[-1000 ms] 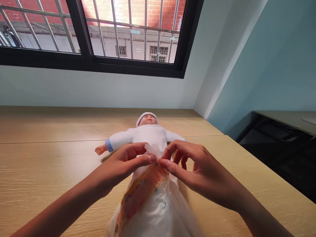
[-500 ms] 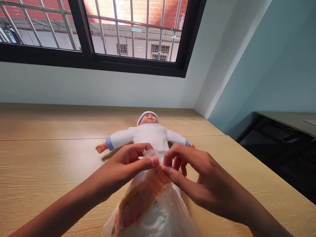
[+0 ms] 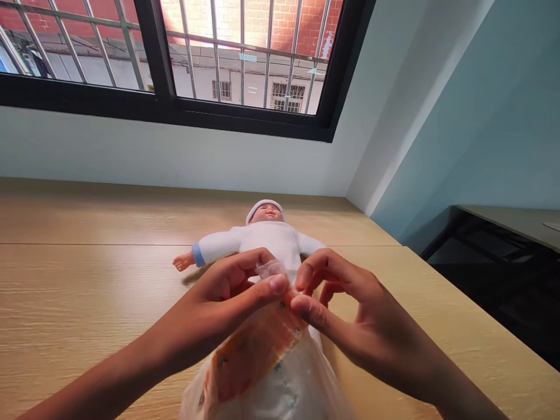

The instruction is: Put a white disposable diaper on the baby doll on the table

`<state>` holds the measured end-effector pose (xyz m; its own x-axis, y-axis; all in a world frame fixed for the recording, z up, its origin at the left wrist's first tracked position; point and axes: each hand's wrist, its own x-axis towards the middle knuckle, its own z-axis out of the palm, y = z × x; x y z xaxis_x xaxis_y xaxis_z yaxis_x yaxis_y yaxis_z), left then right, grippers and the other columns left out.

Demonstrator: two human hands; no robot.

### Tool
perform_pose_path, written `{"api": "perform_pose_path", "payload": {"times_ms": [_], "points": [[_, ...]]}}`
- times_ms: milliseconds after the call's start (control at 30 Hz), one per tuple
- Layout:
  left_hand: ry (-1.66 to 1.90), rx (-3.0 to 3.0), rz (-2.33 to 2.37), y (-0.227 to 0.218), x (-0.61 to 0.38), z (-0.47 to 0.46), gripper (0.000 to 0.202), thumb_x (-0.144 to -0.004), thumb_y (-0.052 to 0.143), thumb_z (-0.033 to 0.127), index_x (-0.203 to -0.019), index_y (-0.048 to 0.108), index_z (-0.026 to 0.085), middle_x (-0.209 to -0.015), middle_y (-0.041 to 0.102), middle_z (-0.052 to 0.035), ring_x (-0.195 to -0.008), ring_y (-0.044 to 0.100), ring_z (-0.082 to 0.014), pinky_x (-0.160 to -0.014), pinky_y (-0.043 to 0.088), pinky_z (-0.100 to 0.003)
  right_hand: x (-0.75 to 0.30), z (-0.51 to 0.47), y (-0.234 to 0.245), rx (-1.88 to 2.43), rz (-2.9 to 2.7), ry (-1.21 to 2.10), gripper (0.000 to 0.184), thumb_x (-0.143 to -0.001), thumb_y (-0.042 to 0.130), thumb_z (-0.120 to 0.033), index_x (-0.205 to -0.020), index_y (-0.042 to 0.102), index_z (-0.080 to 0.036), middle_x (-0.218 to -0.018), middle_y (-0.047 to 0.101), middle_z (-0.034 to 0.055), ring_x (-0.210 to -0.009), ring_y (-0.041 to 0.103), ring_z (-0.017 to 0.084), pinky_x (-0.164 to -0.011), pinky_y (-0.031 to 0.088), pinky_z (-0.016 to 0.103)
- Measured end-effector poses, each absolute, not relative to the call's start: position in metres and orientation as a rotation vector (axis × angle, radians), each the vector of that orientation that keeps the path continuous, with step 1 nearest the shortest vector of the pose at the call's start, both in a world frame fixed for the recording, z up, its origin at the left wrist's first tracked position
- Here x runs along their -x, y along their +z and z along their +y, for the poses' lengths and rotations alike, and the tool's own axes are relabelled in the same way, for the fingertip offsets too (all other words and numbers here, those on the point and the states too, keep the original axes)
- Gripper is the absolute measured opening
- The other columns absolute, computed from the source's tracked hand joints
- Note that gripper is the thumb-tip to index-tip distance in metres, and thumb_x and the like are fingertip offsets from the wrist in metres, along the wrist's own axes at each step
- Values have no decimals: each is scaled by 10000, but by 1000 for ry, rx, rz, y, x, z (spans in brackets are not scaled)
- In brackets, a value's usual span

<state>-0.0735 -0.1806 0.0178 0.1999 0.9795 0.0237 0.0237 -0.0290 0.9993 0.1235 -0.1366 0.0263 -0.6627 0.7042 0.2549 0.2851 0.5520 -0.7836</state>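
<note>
A clear plastic packet (image 3: 262,373) with orange print and white contents lies on the wooden table (image 3: 87,291) in front of me. My left hand (image 3: 236,291) pinches the packet's top edge between thumb and forefinger. My right hand (image 3: 345,315) pinches the same edge from the right, fingertips almost touching the left hand's. Just behind the hands a baby doll (image 3: 262,239) in a white suit and white cap lies on its back, arms spread, head toward the wall. Its lower body is hidden by my hands and the packet.
A barred black-framed window (image 3: 175,58) runs along the wall behind the table. The table's right edge (image 3: 459,303) drops to a dark gap, with another grey tabletop (image 3: 516,219) further right.
My hands have kept their pinch on the packet's top and shifted slightly toward the doll, fingertips drawn closer together. The view has shifted a little.
</note>
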Motion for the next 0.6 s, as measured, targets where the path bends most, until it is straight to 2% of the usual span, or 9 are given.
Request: {"api": "perform_pose_path", "payload": {"times_ms": [100,167,233,267,333,433,533,600], "points": [[1044,-1369,1088,19,73,-182,295,-849,595,462,-844,572,168,-794,601,-10,-758,561,-148,-605,410,-203,-124,-135,26,853,-2207,1045,231,-869,611,-430,-938,541,-221,-912,597,20,-766,588,148,-676,505,267],[1046,-1389,1063,19,73,-182,275,-860,584,448,-849,568,173,-789,597,-5,-750,561,-142,-599,417,-196,-124,-133,27,888,-2235,1142,340,-833,657,-429,-1077,527,-232,-1031,603,43,-839,597,170,-730,515,287],[1058,-1428,1043,19,72,-182,244,-872,575,421,-854,575,177,-767,589,1,-718,552,-131,-581,417,-188,-121,-130,28,801,-2287,1386,442,-814,685,-398,-1185,508,-235,-1109,599,50,-925,598,185,-808,512,304],[1074,-1451,1052,19,72,-182,227,-870,582,404,-850,578,177,-747,582,5,-687,540,-122,-559,409,-183,-119,-128,27,689,-2306,1555,423,-827,671,-381,-1194,526,-227,-1113,606,46,-969,595,190,-858,501,313],[1123,-1504,1101,21,72,-183,197,-861,601,370,-831,581,176,-710,564,15,-620,501,-102,-511,379,-175,-113,-126,25,404,-2277,1882,300,-872,609,-346,-1137,600,-206,-1074,630,34,-1042,584,190,-941,463,318],[1230,-1571,1141,24,72,-186,153,-873,589,333,-836,585,185,-733,578,16,-616,497,-100,-508,375,-177,-105,-125,19,223,-2202,2160,242,-858,617,-285,-1084,652,-209,-1028,655,19,-1039,600,176,-940,458,277],[1309,-1626,1093,27,74,-190,120,-900,555,298,-847,587,195,-792,607,12,-715,548,-117,-603,416,-177,-101,-128,12,373,-2210,2223,189,-811,645,-193,-995,681,-212,-947,676,4,-940,637,162,-851,496,219],[1337,-1629,1059,28,77,-192,120,-904,550,301,-852,571,196,-802,602,11,-742,554,-119,-625,416,-175,-100,-131,9,493,-2155,2138,175,-780,656,-141,-937,683,-213,-877,678,-8,-909,642,163,-825,506,203]]}}
